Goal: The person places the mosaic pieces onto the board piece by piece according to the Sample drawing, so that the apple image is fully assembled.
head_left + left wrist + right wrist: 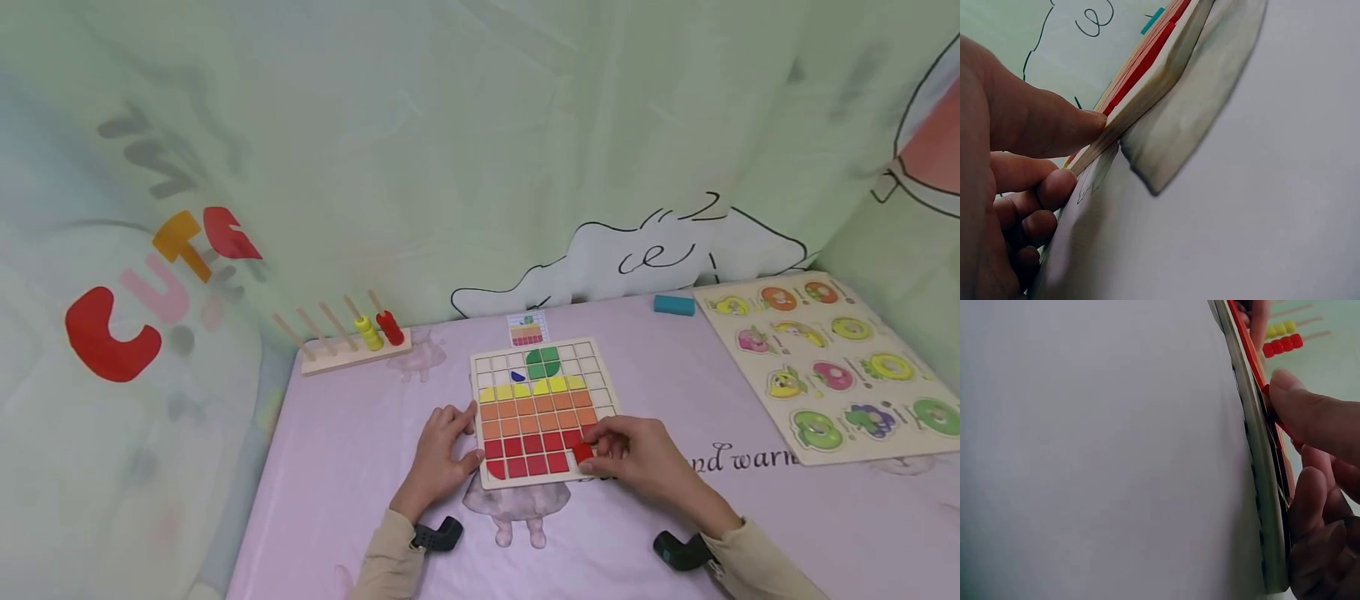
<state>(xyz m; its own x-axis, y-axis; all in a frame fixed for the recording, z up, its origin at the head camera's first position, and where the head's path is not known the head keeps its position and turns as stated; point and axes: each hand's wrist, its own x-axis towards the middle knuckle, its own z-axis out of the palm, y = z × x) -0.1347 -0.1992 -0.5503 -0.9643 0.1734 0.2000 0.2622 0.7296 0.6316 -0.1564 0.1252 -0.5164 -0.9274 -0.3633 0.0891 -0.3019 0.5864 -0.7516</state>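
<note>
A wooden grid board (607,397) lies on the table, with colored tiles in rows. Red tiles fill much of the bottom two rows, orange tiles (527,415) come above, then yellow ones (557,384). My right hand (637,454) pinches a red square tile (582,452) between thumb and fingers, tilted over the lower right of the grid. In the right wrist view that tile is mostly behind the thumb (1310,415). Along the board's left edge my left hand (441,450) rests with thumb and forefinger spread apart. The left wrist view shows the thumb (1054,122) touching the rim.
A small pattern card (527,329) lies behind the board. Back left stands a peg rack (330,362) with yellow and red beads. A teal block (673,305) sits at the back, next to a large fruit puzzle board (780,396) on the right.
</note>
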